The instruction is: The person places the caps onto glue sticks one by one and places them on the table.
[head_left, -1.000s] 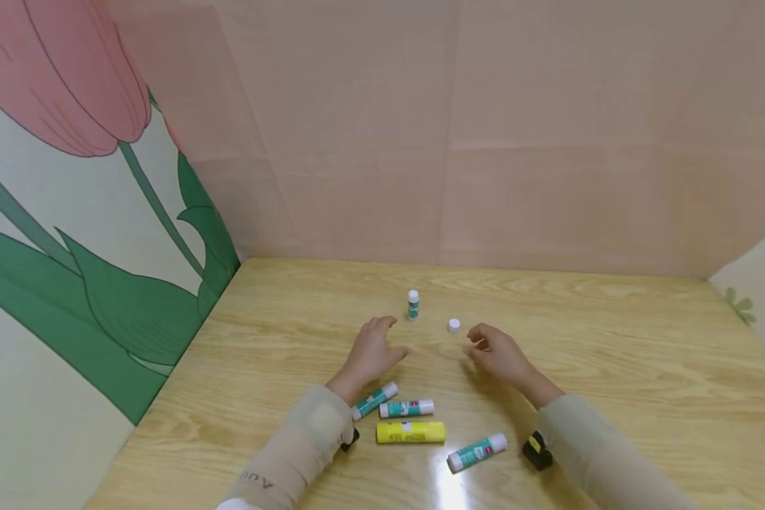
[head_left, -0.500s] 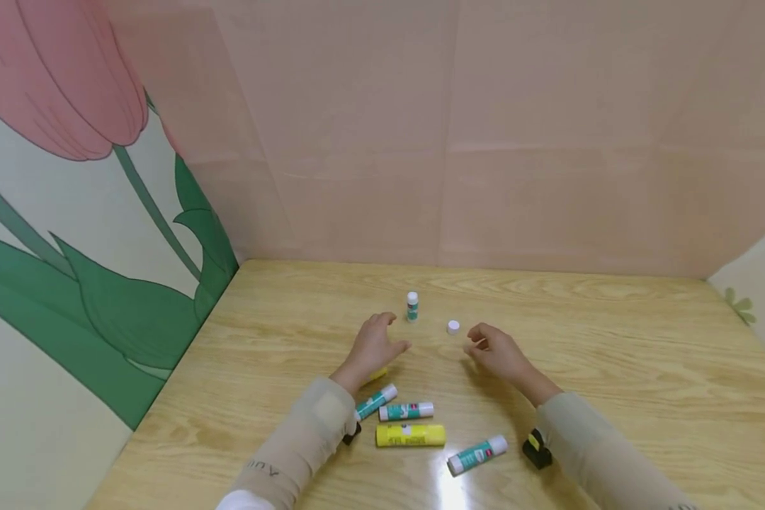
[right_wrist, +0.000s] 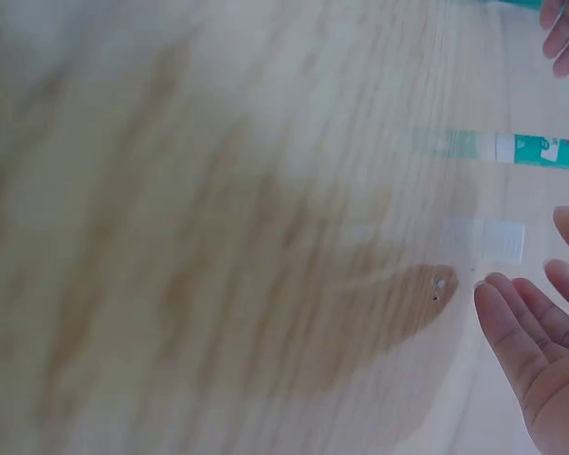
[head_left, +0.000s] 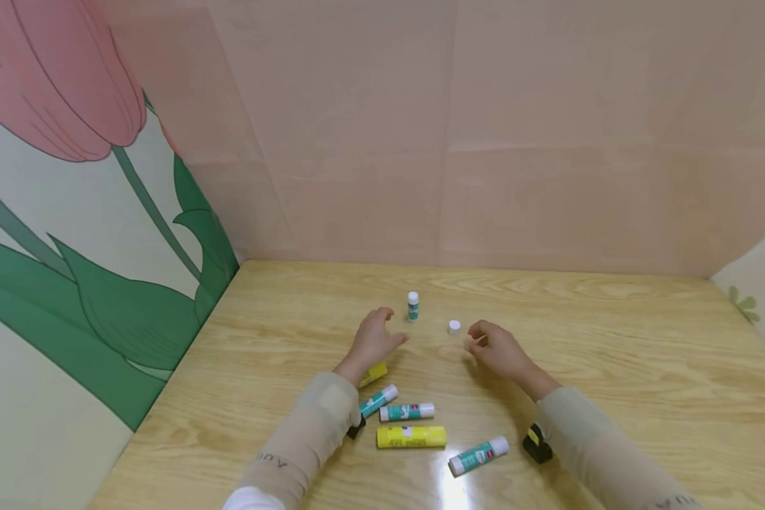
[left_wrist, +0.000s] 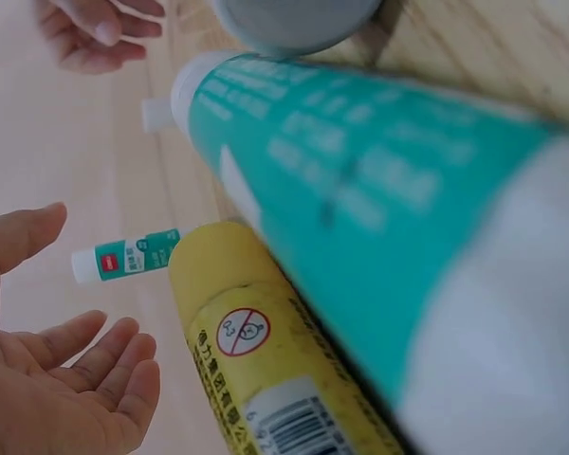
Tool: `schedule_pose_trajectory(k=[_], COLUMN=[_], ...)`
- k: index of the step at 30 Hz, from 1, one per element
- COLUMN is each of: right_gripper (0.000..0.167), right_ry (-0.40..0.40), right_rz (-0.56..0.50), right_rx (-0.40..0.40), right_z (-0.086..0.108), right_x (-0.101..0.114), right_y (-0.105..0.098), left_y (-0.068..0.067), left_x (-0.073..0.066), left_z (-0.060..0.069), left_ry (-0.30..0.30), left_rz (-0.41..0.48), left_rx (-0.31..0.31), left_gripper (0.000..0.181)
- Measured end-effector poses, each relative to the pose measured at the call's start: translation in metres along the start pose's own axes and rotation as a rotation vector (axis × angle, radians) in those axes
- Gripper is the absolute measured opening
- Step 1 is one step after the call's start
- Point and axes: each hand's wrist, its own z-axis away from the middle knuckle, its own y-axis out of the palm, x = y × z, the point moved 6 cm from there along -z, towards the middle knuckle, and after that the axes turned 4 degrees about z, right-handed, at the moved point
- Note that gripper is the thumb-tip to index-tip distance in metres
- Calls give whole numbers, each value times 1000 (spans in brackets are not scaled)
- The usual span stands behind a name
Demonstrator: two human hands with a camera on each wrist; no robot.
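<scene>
A small teal-and-white glue stick stands upright on the table, its white cap end up. To its right sits a loose white cap. My left hand hovers left of the upright glue stick, thumb and fingers spread, holding nothing. Just right of the loose cap is my right hand, its fingers loosely bent and apart from the cap. In the left wrist view, a yellow glue stick and a large teal glue stick lie close to the camera, beside the left hand.
Nearer the person lie two teal glue sticks, a yellow one and another teal one. A second yellow stick is partly hidden by the left wrist. A pink-covered wall rises behind the wooden table.
My left hand has shifted slightly away from the person, and the yellow glue stick beneath its wrist has come into sight. The right hand and the glue sticks stay nearly still.
</scene>
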Motion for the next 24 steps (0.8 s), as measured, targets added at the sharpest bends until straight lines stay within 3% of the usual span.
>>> schedule_pose_trajectory(k=[14,24], right_gripper=[20,20], right_ry=[-33,-68], right_rz=[-26,11], right_rx=[6,13], right_z=[-4,-9], right_x=[2,6], right_y=[5,5], left_y=[0,4], left_x=[-4,-5], left_z=[-7,-12], left_ry=[-29,-29], left_rz=[41,58], left_rx=[12,9], left_gripper=[54,52])
